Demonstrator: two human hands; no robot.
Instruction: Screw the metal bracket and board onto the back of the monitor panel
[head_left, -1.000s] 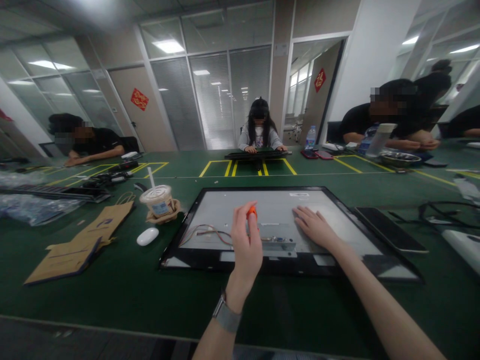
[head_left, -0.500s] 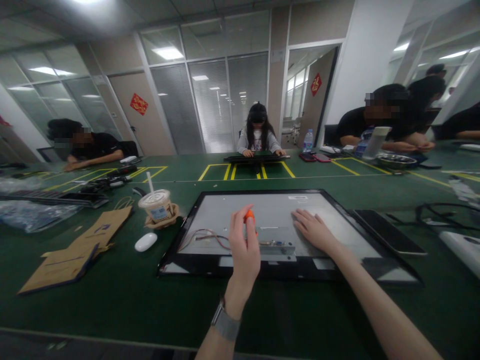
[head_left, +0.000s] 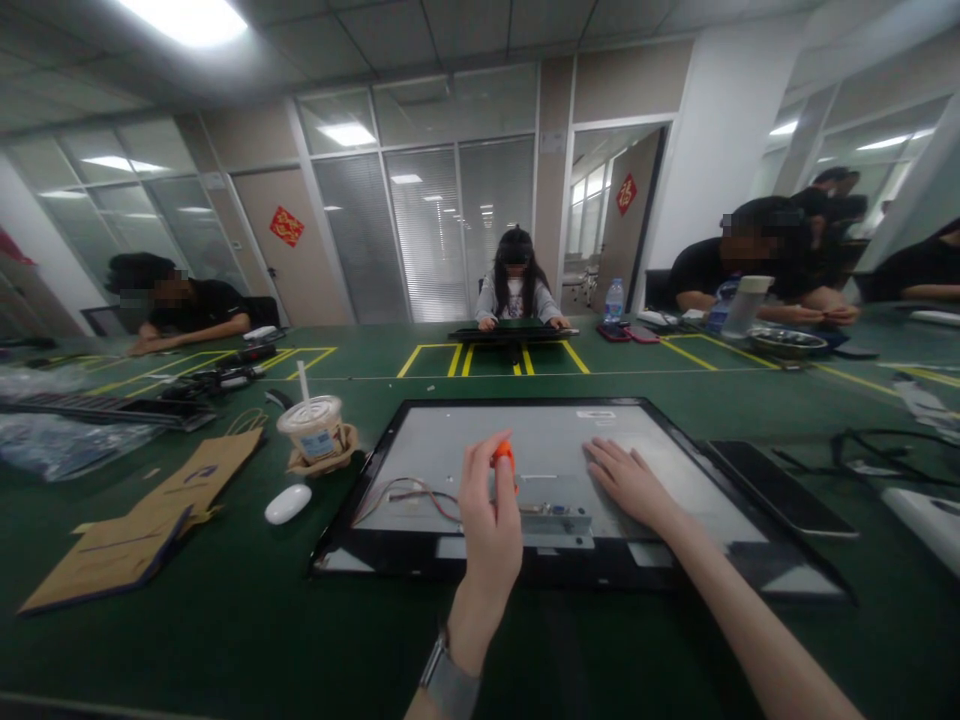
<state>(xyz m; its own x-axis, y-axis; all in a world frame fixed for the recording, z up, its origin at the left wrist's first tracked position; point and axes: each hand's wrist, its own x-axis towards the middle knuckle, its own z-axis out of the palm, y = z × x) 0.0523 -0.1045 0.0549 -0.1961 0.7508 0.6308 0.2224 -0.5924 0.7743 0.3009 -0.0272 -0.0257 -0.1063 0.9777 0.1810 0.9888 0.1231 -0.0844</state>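
Observation:
A monitor panel (head_left: 660, 440) lies face down on the green table, its grey metal back up inside a black frame. My left hand (head_left: 487, 515) is wrapped round an orange-handled screwdriver (head_left: 503, 453), held upright over the small metal bracket (head_left: 559, 515) near the panel's front edge. Thin coloured wires (head_left: 409, 492) run across the back to the left of it. My right hand (head_left: 630, 480) lies flat, fingers stretched out, on the metal back just right of the bracket.
An iced drink cup with a straw (head_left: 315, 428), a white mouse (head_left: 288, 503) and a flattened paper bag (head_left: 142, 515) lie at the left. A dark phone-like slab (head_left: 780, 487) and cables (head_left: 877, 455) lie at the right. Several people sit around the table.
The view has tilted up slightly, so everything sits lower in the picture. Both hands keep their places on the panel.

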